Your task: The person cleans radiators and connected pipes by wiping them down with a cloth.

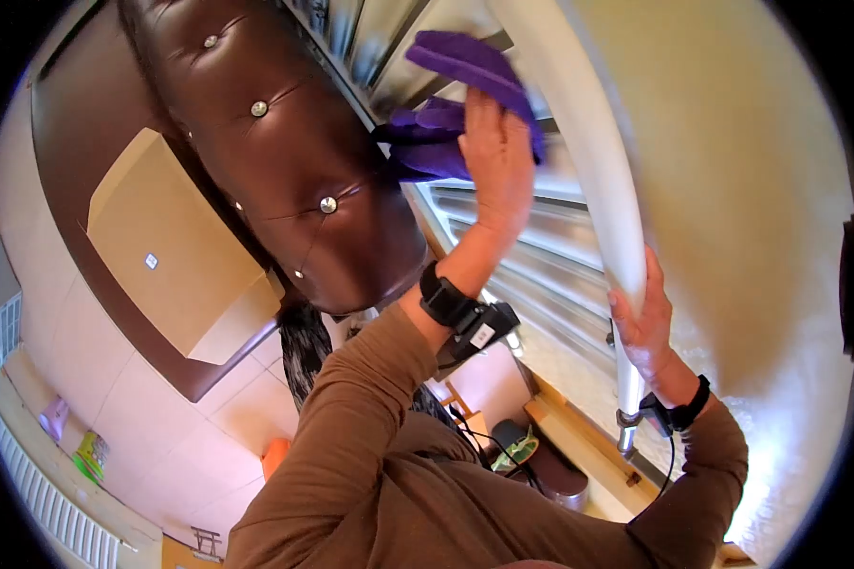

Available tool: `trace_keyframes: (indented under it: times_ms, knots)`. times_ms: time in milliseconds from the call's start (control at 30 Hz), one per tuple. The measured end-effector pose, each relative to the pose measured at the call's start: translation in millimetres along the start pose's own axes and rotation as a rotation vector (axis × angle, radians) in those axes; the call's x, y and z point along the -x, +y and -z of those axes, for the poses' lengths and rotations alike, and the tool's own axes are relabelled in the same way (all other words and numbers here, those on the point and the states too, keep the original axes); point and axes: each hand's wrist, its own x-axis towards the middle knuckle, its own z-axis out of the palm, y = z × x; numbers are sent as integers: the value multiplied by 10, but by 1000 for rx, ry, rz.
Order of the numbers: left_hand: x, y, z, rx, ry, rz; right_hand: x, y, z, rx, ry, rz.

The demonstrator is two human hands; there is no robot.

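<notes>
A purple cloth (470, 62) is bunched in my left hand (498, 171), whose fingers press it toward slatted, shiny metal-like panels (512, 232). Part of the cloth hangs beside the end of a brown tufted cushion (285, 142). My right hand (645, 322) is wrapped round the edge of a long white curved rail (598, 161), thumb on its near side and fingers partly hidden behind. Both wrists wear black straps with small devices.
On the left, a cardboard piece (171, 247) lies on a brown surface (62, 123). Below are a tiled floor (171, 436), an orange object (275, 457), a wooden ledge (588, 436) and a dark bin-like container (555, 479). A pale blurred surface (731, 190) fills the right.
</notes>
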Motion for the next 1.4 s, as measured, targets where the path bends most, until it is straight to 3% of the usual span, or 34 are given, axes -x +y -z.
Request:
trace_keyframes:
  times_ms: [133, 200, 267, 333, 467, 533, 567, 600, 733, 800, 833, 867, 933, 1000, 1033, 1067, 1167, 1267, 1300, 1400]
  knots:
    - [28, 165, -89, 161, 74, -100, 16, -40, 24, -37, -23, -61]
    - [-108, -113, 17, -238, -20, -285, -11, 14, 6, 37, 13, 59]
    - [-312, -381, -12, -386, 7, -173, -1, -18, 21, -6, -8, 21]
    - [-627, -526, 38, -321, 214, -119, -27, -16, 8, -50, -25, -10]
    - [-1286, -1080, 246, -321, 257, -235, -39, -1, 34, 6, -24, 60]
    - [-1339, -1212, 296, -87, 229, -253, -49, -10, 44, -11, -58, 18]
    - [-1512, -1789, 312, -420, 305, -389, -36, -9, 45, -52, -74, -21]
    - [-1585, -1670, 405, 403, 235, -76, -32, 4, 40, -92, -89, -58]
    - [-1577, -1835, 555, 751, 379, 461, -19, 113, 0, -31, -33, 55]
    - [-1652, -2390, 697, 643, 246, 495, -4, 114, 23, -3, -52, 48]
    - [-1657, -2451, 698, 481, 347, 673, 2, 107, 33, -4, -59, 33]
    - [-1477, -1826, 629, 506, 376, 821, -18, 89, 34, 15, -55, 43]
    - [-1406, -1884, 603, 443, 405, 870, -27, 60, 37, 23, -46, 47]
    - [-1304, -1763, 597, 343, 394, 915, -3, 42, 61, -79, -114, -136]
    - [-1255, -1643, 577, 251, 388, 955, -22, 67, 42, -31, -60, 14]
    - [-1212, -1684, 538, 402, 418, 936, -28, 76, 28, -35, -50, 6]
    - [-830, -1532, 456, 444, 328, 908, -19, 40, 17, -21, -14, 6]
    - [-572, -1233, 253, 609, 341, 749, -24, -29, 15, -15, 31, 45]
    - [-453, -960, 240, 661, 197, 777, -30, -34, 3, 0, 67, 64]
    - [-118, -345, -21, 503, 244, 566, -9, -71, -17, 6, 96, 59]
